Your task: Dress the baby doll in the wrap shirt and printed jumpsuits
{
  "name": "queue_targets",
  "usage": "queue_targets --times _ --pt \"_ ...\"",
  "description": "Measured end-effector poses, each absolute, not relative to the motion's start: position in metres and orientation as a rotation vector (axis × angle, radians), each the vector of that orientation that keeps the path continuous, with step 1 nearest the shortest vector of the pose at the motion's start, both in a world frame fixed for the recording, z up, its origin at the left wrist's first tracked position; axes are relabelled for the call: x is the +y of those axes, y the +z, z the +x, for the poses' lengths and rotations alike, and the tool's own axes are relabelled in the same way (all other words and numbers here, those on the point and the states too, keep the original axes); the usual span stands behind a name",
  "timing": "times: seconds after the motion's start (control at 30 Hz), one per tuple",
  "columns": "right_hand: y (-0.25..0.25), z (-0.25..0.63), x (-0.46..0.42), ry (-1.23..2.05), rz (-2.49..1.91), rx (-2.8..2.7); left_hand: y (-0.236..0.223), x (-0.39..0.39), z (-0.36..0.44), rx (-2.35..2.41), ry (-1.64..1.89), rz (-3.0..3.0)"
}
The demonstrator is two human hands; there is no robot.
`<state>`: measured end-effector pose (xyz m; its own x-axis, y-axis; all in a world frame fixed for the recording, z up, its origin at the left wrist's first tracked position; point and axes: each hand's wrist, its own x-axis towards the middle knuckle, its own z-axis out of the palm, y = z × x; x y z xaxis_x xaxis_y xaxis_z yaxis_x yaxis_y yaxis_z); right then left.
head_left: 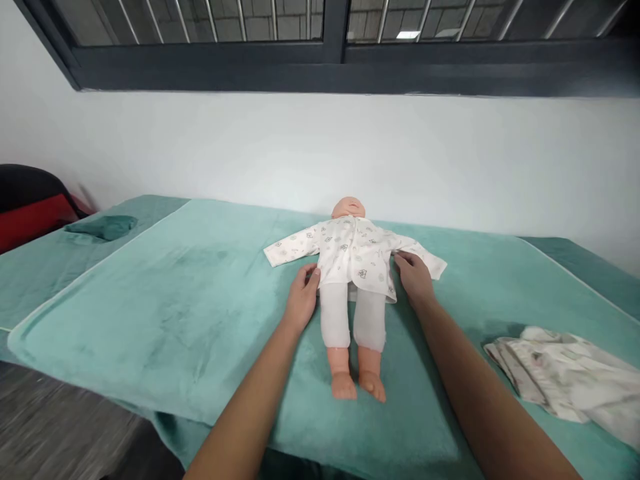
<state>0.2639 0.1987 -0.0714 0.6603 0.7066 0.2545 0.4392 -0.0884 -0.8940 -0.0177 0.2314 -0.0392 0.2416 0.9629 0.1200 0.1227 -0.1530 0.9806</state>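
Observation:
A baby doll [349,208] lies on its back on a green blanket [200,300], its head by the wall and its bare feet toward me. It wears a white printed baby shirt [345,250] with both sleeves spread out, and white cloth covers its legs. At the shirt's lower left side, my left hand [302,293] has its fingers closed on the edge. My right hand [414,275] is closed at the opposite side, just below the sleeve, with the fingertips against the shirt fabric. The doll's hands are not visible beyond the cuffs.
A crumpled pale printed cloth [570,377] lies at the right on the blanket. A red and black chair [35,207] stands at the far left. Behind the bed rises a white wall [250,147] below a dark-framed barred window [210,63].

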Motion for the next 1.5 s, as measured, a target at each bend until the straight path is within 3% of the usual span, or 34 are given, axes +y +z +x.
queue_targets --times 0.27,0.4,0.67,0.97,1.2,1.37,1.5 --pt "-0.066 0.261 0.138 0.028 -2.138 -0.934 -0.062 0.152 -0.052 1.08 1.155 1.58" --pt "-0.078 0.233 0.078 -0.094 -2.212 -1.242 -0.065 0.13 -0.066 1.055 1.147 1.59" --pt "-0.103 0.203 -0.04 -0.341 -2.099 -1.704 -0.067 0.129 -0.07 0.994 1.101 1.713" --pt "-0.062 0.251 -0.087 -0.636 -2.48 -1.564 -0.068 0.134 -0.068 1.036 1.108 1.72" --pt "-0.067 0.287 -0.071 -0.479 -2.578 -1.435 -0.069 0.129 -0.069 1.023 1.127 1.696" --pt "-0.041 0.273 -0.046 0.029 -2.381 -1.063 -0.072 0.127 -0.069 1.015 1.12 1.66" --pt "0.007 0.212 -0.034 0.488 -1.834 -0.881 -0.07 0.125 -0.068 0.991 1.099 1.614"
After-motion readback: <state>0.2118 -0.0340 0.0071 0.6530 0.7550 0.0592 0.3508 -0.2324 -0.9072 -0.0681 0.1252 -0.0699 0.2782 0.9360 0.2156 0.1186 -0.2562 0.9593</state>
